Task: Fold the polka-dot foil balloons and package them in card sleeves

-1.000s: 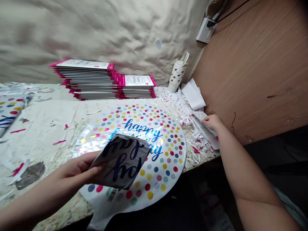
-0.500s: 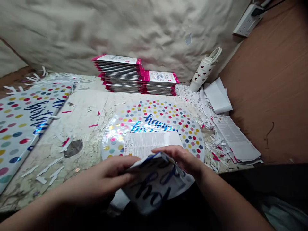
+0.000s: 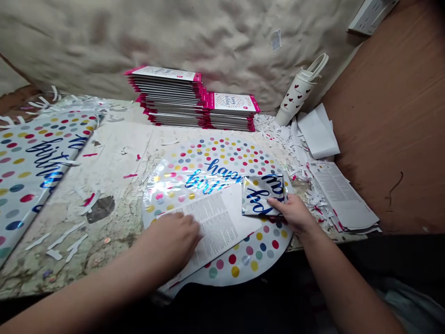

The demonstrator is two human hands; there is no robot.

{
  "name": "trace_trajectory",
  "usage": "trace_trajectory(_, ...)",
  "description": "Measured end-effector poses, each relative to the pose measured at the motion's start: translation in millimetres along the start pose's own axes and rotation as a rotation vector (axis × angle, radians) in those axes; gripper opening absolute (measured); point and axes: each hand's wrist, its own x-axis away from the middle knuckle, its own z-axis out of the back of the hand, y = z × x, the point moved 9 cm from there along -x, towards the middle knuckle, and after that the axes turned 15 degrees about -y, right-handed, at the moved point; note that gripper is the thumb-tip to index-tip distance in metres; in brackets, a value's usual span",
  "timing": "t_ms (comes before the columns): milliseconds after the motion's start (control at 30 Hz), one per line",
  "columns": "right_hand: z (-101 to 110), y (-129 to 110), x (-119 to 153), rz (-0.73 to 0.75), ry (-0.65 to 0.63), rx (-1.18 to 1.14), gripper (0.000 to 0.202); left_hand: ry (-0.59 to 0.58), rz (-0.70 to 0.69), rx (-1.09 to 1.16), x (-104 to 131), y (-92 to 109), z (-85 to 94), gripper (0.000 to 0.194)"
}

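Note:
My right hand (image 3: 295, 213) pinches a folded foil balloon (image 3: 259, 192) with dark blue lettering, its thumb on top. The packet rests over the right end of a white printed card (image 3: 219, 220). My left hand (image 3: 179, 236) is curled over the card's left part; its fingertips are hidden and slightly blurred, but the fingers look closed on the card. Beneath the card lies a flat round foil balloon (image 3: 239, 155) with coloured dots and blue "happy birthday" lettering, partly covered and reaching past the table's front edge.
Stacked pink-edged packets (image 3: 170, 97) stand at the back. A white tumbler with hearts (image 3: 295, 97) leans at the right, near paper shreds (image 3: 274, 127) and a pile of printed cards (image 3: 342, 197). More dotted foil balloons (image 3: 21, 176) lie at the left.
The folded balloon has gone from between both hands to my right hand alone, now flat over the card. My left hand has let go of it and moved onto the card, which has turned slantwise.

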Motion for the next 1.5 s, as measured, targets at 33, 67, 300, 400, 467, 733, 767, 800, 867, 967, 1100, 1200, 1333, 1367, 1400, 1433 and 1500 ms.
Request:
trace_trajectory(33,0,-3,0,0.041,0.015,0.040,0.036,-0.043,-0.073,-0.151,-16,18,-0.1,0.022)
trace_trajectory(67,0,-7,1,0.084,0.035,0.093,0.037,-0.035,-0.169,-0.275,-31,35,1.6,0.022)
trace_trajectory(300,-1,-12,25,0.168,0.131,0.371,0.040,0.085,-0.511,-0.437,-80,65,-2.9,0.014)
trace_trajectory(400,-10,-15,33,0.112,0.019,0.403,0.037,0.108,-0.541,-0.428,-73,65,1.2,0.014)
trace_trajectory(467,-20,-18,33,0.062,-0.110,0.404,0.035,0.115,-0.549,-0.444,-69,67,4.1,0.016)
trace_trajectory(733,-56,-27,15,0.033,-0.314,-0.012,0.032,0.132,-0.611,-0.525,-61,77,2.5,0.012)
trace_trajectory(767,-54,-30,14,0.070,-0.271,-0.025,0.029,0.134,-0.601,-0.527,-61,76,2.9,0.012)
trace_trajectory(800,-51,-34,14,0.110,-0.231,-0.011,0.027,0.137,-0.595,-0.530,-61,75,3.5,0.011)
trace_trajectory(867,-51,-41,15,0.147,-0.208,0.076,0.025,0.144,-0.590,-0.536,-61,75,4.8,0.011)
trace_trajectory(967,-57,-46,15,0.142,-0.234,0.141,0.027,0.162,-0.579,-0.536,-61,75,7.5,0.010)
trace_trajectory(1100,-61,-57,8,0.219,-0.109,0.169,0.026,0.182,-0.581,-0.539,-61,76,8.7,0.011)
trace_trajectory(1200,-97,-48,-1,0.118,-0.379,0.339,0.007,0.191,-0.594,-0.526,-59,76,8.6,0.014)
trace_trajectory(1333,-98,-56,6,0.196,-0.453,0.423,0.009,0.219,-0.581,-0.519,-56,72,14.0,0.016)
trace_trajectory(1367,-85,-64,10,0.263,-0.349,0.398,0.018,0.249,-0.563,-0.525,-55,70,18.3,0.015)
trace_trajectory(1400,-75,-69,16,0.315,-0.259,0.355,0.030,0.292,-0.539,-0.528,-53,69,24.2,0.014)
trace_trajectory(1433,-69,-69,22,0.340,-0.214,0.296,0.043,0.344,-0.516,-0.526,-51,68,31.3,0.014)
trace_trajectory(1500,-80,-63,32,0.340,-0.283,0.166,0.058,0.440,-0.504,-0.518,-41,71,44.6,0.013)
